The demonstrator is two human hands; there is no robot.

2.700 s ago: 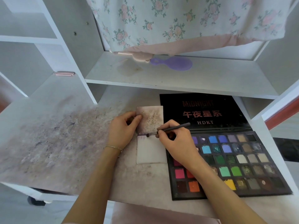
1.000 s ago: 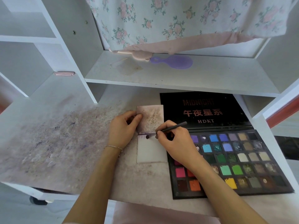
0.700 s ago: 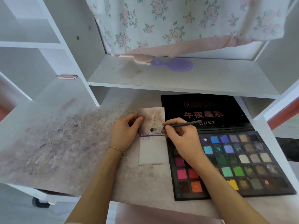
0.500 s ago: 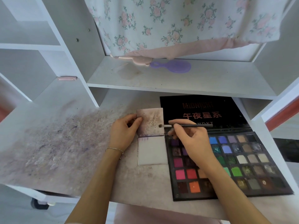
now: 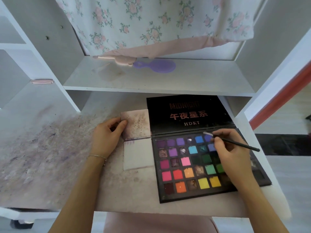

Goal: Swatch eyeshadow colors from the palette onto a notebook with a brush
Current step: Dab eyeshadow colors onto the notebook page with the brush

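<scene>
1. Right hand (image 5: 230, 153) pinches the brush (image 5: 235, 143), its tip over a blue-violet pan in the palette (image 5: 188, 167) (top row).
2. Left hand (image 5: 106, 137) presses, fingers bent, on the open notebook (image 5: 138, 140), just left of the palette.
3. Both lie on a powder-stained white desk (image 5: 50, 157); above, a shelf (image 5: 185, 81) holds 1 purple comb (image 5: 156, 66) under floral cloth (image 5: 151, 22).

Left hand (image 5: 107, 140) rests on open notebook (image 5: 137, 145), fingers on its stained upper page, purple swatches at the fold | right hand (image 5: 230, 153) pinches black brush (image 5: 235, 143), tip over a blue-violet pan in top row of eyeshadow palette (image 5: 190, 167) | purple hairbrush (image 5: 156, 66) on shelf (image 5: 202, 79) above
</scene>
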